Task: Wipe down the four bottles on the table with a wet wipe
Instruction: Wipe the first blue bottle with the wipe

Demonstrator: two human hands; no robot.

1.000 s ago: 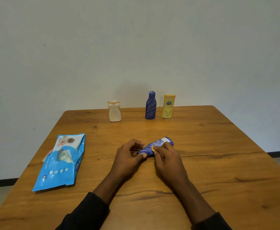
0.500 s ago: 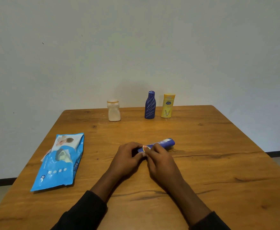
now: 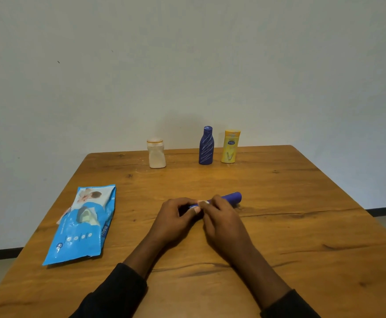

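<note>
A blue tube-shaped bottle (image 3: 232,196) lies on its side at the middle of the wooden table (image 3: 302,226). My left hand (image 3: 176,216) grips its near end. My right hand (image 3: 221,219) pinches a small whitish wipe (image 3: 203,202) against the bottle's body. Three other bottles stand along the far edge: a white one (image 3: 156,153), a dark blue one (image 3: 206,145) and a yellow one (image 3: 230,146). Most of the held bottle is hidden by my fingers.
A blue wet-wipe pack (image 3: 82,223) lies flat at the left side of the table, its flap partly open. A plain wall stands right behind the table's far edge.
The bottle has rolled so its white label no longer shows. My right hand slid a little toward the left hand along the bottle. The standing bottles did not move.
</note>
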